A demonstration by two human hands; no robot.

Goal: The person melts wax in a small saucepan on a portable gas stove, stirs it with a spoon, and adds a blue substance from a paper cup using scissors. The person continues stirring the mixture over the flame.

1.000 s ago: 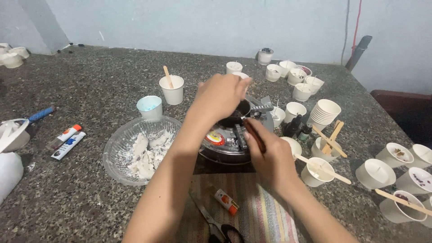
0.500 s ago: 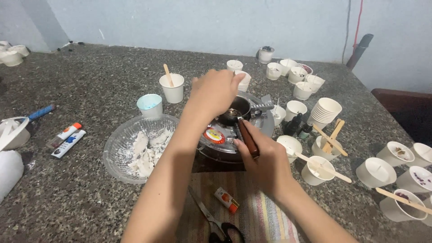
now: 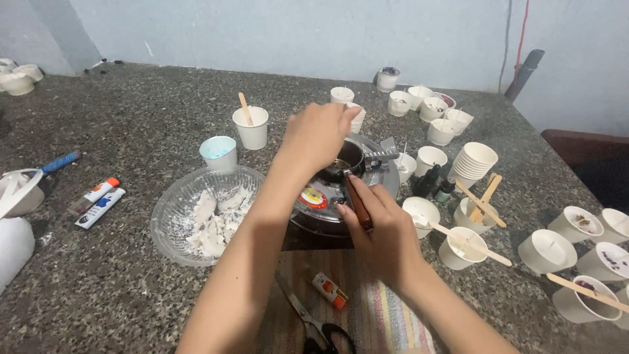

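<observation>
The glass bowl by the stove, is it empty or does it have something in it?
Not empty: the glass bowl holds white, waxy-looking chunks piled toward its right side, well below the rim.

We saw two bare forearms reaching in from the bottom edge, with no sleeves, gloves, watch or bracelets on either. The left hand (image 3: 319,134) and the right hand (image 3: 386,233) were both uncovered, and we saw no rings on the fingers in view. Both arms were slender and smooth, wrists unadorned.

Dim, even indoor light w/ soft shadows; slight blur, mild wide-angle edge distortion.
</observation>
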